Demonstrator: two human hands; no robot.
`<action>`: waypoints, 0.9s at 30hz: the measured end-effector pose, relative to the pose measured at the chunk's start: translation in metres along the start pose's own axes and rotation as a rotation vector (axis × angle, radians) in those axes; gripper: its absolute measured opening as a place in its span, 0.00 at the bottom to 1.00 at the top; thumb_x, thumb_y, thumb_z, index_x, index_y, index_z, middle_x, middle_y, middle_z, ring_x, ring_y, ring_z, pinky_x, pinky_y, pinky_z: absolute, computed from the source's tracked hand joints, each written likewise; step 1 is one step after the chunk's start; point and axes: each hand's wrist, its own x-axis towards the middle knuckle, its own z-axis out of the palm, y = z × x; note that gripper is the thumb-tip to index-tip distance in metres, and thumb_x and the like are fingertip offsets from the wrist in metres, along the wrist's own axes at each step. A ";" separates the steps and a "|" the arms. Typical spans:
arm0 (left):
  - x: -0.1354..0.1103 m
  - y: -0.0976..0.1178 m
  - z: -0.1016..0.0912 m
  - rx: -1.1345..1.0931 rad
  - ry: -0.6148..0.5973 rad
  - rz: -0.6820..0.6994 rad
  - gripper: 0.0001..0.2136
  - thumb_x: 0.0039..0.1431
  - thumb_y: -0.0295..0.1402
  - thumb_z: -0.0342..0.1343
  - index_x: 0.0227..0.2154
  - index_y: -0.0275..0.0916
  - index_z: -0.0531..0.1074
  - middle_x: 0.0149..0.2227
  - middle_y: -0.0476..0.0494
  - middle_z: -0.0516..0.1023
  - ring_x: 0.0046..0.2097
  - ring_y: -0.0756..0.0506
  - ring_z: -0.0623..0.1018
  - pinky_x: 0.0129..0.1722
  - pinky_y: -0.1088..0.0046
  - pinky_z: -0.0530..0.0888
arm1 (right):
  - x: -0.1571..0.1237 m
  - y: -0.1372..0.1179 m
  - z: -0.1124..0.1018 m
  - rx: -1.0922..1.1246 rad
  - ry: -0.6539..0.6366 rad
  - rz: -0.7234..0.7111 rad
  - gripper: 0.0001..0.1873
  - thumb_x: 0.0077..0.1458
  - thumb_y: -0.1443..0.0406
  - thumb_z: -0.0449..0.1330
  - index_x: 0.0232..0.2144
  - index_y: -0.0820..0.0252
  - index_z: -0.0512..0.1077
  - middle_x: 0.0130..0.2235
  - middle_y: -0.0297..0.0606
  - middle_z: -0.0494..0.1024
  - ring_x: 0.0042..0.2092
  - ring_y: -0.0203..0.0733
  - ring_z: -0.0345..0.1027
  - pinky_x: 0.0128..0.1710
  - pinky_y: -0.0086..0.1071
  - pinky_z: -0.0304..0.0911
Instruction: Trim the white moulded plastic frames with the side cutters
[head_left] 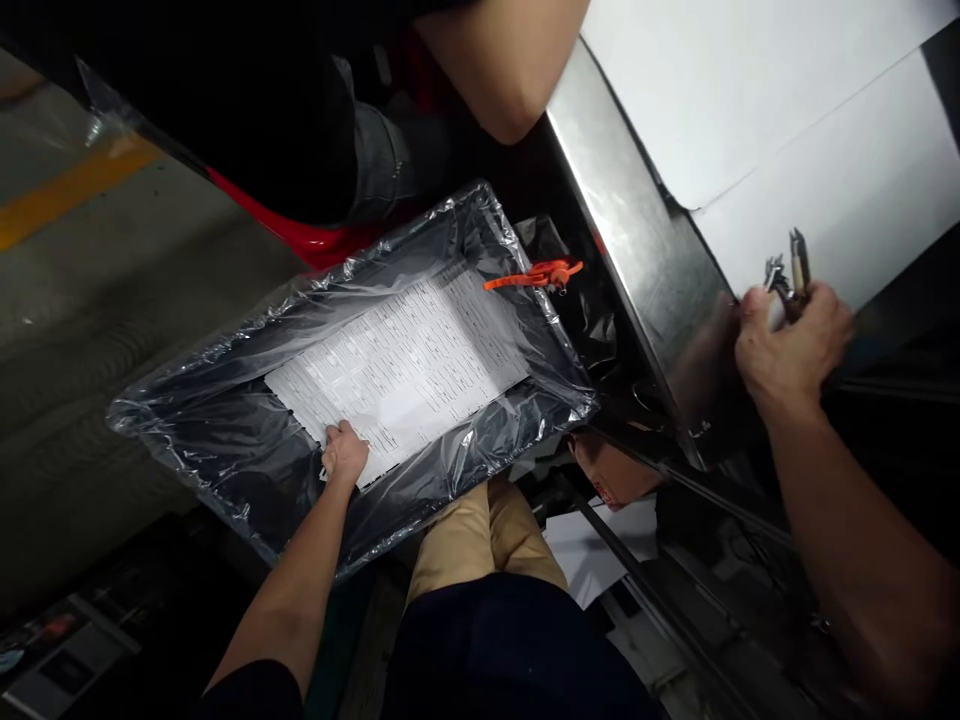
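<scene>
My left hand (345,453) reaches into a bin (247,500) lined with clear plastic. Its fingers are curled at the near left corner of a white sheet (405,360) covered with rows of dark marks; what they grip there is too small to tell. On the right, my right hand (795,340) is closed around a metal hand tool with pointed jaws (799,258), seemingly nippers. Other small shiny metal pieces (775,275) stick out beside the tool between thumb and fingers. This hand is by the edge of the white-covered table.
An orange cutter-like tool (536,275) lies across the bin's right rim. White paper (750,100) covers the metal-edged table (622,200). Another person's bare elbow (514,105) is close at the top. Below the table are a cardboard box (611,468) and loose paper (592,550).
</scene>
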 end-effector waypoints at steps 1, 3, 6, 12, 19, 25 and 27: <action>0.002 -0.003 0.001 0.012 0.000 0.026 0.21 0.58 0.38 0.54 0.52 0.35 0.60 0.53 0.35 0.63 0.49 0.38 0.69 0.46 0.54 0.69 | -0.005 0.000 -0.001 0.019 0.046 -0.019 0.33 0.53 0.53 0.56 0.54 0.71 0.60 0.53 0.59 0.64 0.56 0.56 0.55 0.53 0.47 0.49; 0.004 -0.008 -0.001 0.025 -0.022 0.087 0.21 0.57 0.39 0.54 0.51 0.35 0.61 0.50 0.36 0.66 0.48 0.38 0.70 0.46 0.55 0.69 | -0.017 0.001 -0.007 0.076 0.149 -0.094 0.29 0.55 0.56 0.54 0.53 0.71 0.62 0.52 0.57 0.65 0.55 0.54 0.56 0.54 0.45 0.51; 0.010 -0.015 -0.008 0.020 -0.079 0.173 0.17 0.59 0.37 0.53 0.49 0.36 0.64 0.46 0.39 0.70 0.46 0.40 0.71 0.45 0.56 0.69 | -0.040 0.000 -0.020 0.157 0.265 -0.247 0.23 0.56 0.59 0.53 0.49 0.69 0.65 0.49 0.53 0.68 0.53 0.49 0.60 0.54 0.42 0.54; 0.032 -0.017 -0.026 -0.069 -0.250 0.303 0.10 0.58 0.36 0.55 0.38 0.35 0.70 0.38 0.44 0.73 0.39 0.44 0.74 0.41 0.61 0.72 | -0.080 -0.002 -0.047 0.178 0.313 -0.273 0.19 0.56 0.62 0.53 0.47 0.66 0.67 0.48 0.52 0.69 0.53 0.49 0.62 0.54 0.45 0.56; 0.022 0.008 0.004 -0.153 -0.158 0.194 0.18 0.59 0.37 0.54 0.49 0.35 0.64 0.42 0.41 0.72 0.42 0.42 0.73 0.43 0.59 0.71 | -0.110 0.013 -0.057 0.195 0.272 -0.172 0.16 0.56 0.61 0.52 0.43 0.62 0.71 0.47 0.51 0.71 0.52 0.48 0.63 0.53 0.42 0.57; 0.014 0.019 0.005 -0.191 -0.066 0.113 0.14 0.58 0.37 0.55 0.45 0.35 0.67 0.46 0.40 0.70 0.46 0.41 0.71 0.46 0.56 0.69 | -0.131 0.017 -0.063 0.227 0.211 -0.057 0.15 0.56 0.60 0.53 0.42 0.63 0.71 0.46 0.49 0.71 0.51 0.47 0.64 0.53 0.41 0.58; 0.014 0.022 -0.003 -0.237 -0.092 0.133 0.11 0.57 0.36 0.56 0.40 0.35 0.69 0.42 0.42 0.72 0.45 0.42 0.72 0.46 0.57 0.68 | -0.139 0.017 -0.066 0.239 0.192 -0.037 0.15 0.56 0.60 0.52 0.41 0.63 0.71 0.46 0.48 0.71 0.51 0.45 0.64 0.53 0.39 0.58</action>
